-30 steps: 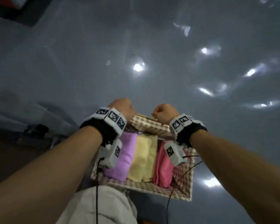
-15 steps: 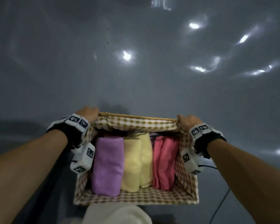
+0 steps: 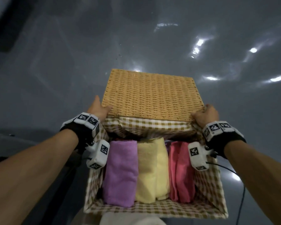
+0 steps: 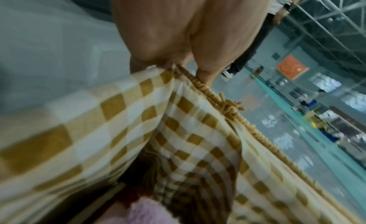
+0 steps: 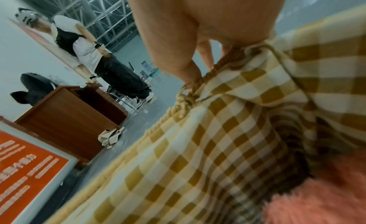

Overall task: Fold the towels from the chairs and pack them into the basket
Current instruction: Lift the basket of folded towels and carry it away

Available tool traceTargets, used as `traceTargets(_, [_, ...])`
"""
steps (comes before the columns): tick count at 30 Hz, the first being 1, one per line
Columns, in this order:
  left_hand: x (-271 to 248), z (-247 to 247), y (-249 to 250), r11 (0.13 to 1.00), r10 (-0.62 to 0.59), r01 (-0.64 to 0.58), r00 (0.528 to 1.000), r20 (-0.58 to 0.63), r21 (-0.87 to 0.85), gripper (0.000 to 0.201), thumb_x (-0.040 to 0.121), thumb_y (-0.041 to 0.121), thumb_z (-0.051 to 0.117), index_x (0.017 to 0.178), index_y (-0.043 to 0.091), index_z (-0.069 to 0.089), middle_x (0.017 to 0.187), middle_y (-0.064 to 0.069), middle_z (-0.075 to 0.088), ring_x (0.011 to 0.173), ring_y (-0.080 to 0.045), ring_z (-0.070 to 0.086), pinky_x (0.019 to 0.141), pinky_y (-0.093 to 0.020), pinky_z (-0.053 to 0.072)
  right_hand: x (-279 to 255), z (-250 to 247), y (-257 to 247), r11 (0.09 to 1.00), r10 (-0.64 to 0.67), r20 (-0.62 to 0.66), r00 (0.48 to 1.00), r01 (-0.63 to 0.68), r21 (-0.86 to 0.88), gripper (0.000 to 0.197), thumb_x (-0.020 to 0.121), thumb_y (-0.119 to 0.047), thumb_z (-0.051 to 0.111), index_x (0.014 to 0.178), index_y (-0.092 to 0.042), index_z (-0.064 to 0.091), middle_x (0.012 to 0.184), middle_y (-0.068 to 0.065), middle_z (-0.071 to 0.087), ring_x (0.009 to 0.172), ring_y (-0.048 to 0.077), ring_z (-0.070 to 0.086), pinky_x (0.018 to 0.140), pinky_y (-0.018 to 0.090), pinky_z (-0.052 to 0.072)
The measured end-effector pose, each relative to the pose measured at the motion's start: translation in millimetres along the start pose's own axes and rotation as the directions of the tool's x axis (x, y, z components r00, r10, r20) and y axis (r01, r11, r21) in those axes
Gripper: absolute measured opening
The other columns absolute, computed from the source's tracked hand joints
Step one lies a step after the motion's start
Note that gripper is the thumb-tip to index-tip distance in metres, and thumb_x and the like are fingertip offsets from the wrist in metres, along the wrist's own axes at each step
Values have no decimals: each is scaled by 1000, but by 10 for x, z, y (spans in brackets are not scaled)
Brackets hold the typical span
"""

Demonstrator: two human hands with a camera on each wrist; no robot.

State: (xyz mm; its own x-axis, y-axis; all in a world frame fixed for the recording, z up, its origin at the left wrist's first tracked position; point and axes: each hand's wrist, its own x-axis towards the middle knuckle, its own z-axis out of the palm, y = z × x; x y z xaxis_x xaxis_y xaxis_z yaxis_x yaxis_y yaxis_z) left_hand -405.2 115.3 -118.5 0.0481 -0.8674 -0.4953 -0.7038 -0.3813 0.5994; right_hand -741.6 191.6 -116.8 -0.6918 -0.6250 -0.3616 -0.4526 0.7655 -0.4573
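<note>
At the bottom centre of the head view sits the basket (image 3: 217, 189), lined in gingham. Inside it three folded towels lie side by side: the purple towel (image 3: 120, 174) left, the yellow towel (image 3: 152, 169) in the middle, the pink towel (image 3: 181, 172) right. Above them, mid-frame, the wicker lid (image 3: 152, 95) tilts over the far rim. The left hand (image 3: 98, 108) grips its left corner, the right hand (image 3: 205, 115) its right corner. Beyond lies the glossy grey floor (image 3: 55, 54).

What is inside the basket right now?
Three folded towels lie side by side: purple towel, yellow towel, pink towel. The lid covers their far ends; anything beneath them is hidden.
</note>
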Motion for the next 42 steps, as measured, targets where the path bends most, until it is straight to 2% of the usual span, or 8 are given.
traceTargets(7, [-58, -117, 59, 958, 74, -115, 984, -160, -261, 40, 83, 9, 67, 120, 8, 51, 117, -9, 57, 104, -23, 54, 89, -37, 45, 40, -182, -141, 945, -57, -60, 997, 73, 318, 54, 83, -28, 68, 125, -2, 47, 117, 10, 58, 106, 26, 57, 94, 41, 47])
traceTargets(15, [-601, -683, 440, 874, 113, -189, 975, -189, -449, 17, 95, 34, 43, 106, 28, 54, 111, 1, 41, 100, -16, 47, 82, -32, 41, -688, -914, -375, 741, -70, -76, 995, 103, 663, 58, 94, -62, 14, 132, -35, 50, 132, -11, 55, 125, 13, 49, 102, 43, 39])
traceTargets(17, [-880, -800, 404, 790, -2, -71, 993, -119, -609, 29, 97, 43, 37, 97, 19, 54, 91, 0, 49, 82, -18, 52, 64, -28, 41, -964, -1099, -321, 613, 4, 5, 1000, -6, 790, 51, 93, -66, 16, 108, -44, 60, 106, -20, 66, 106, 5, 58, 83, 40, 48])
traceTargets(21, [-1465, -995, 339, 592, 36, 67, 993, 109, -803, 57, 95, 59, 21, 85, 17, 58, 74, -2, 55, 69, -17, 56, 60, -29, 40, -1397, -1355, -70, 440, 3, 165, 986, -150, 886, 67, 91, -70, 19, 126, -26, 54, 127, -2, 58, 117, 17, 55, 92, 45, 48])
traceTargets(26, [-1979, -1028, 186, 521, 48, 157, 976, 213, -839, 25, 97, 21, 33, 92, 15, 57, 92, -5, 60, 77, -18, 62, 71, -28, 42, -1791, -1554, 367, 224, -86, 293, 952, -268, 937, 35, 97, -46, 38, 94, -16, 57, 103, 6, 66, 111, 28, 61, 95, 45, 48])
traceTargets(31, [-2039, -699, -225, 814, 84, 55, 974, 211, -578, 33, 88, -11, 42, 114, 2, 58, 102, -10, 62, 92, -20, 57, 83, -27, 47, -1832, -1331, 890, 699, 5, 122, 992, -91, 709, 27, 90, 1, 51, 116, -1, 60, 89, 4, 63, 76, 15, 61, 67, 29, 52])
traceTargets(35, [-1998, -338, -685, 936, 78, 2, 974, 212, -352, 49, 81, -17, 54, 115, 19, 58, 106, -9, 63, 96, -22, 59, 93, -38, 48, -1840, -875, 1268, 922, 9, 111, 994, -51, 384, 48, 85, -14, 69, 129, -3, 53, 98, 14, 65, 87, 27, 63, 75, 37, 54])
traceTargets(42, [-1904, 73, -1223, 990, 94, -94, 996, 0, -109, 56, 77, -3, 70, 125, 20, 52, 118, -4, 39, 89, -10, 53, 88, -31, 48, -1878, -315, 1555, 992, -109, 71, 991, 114, -61, 49, 86, -24, 67, 130, -10, 50, 120, 20, 51, 115, 35, 48, 99, 41, 40])
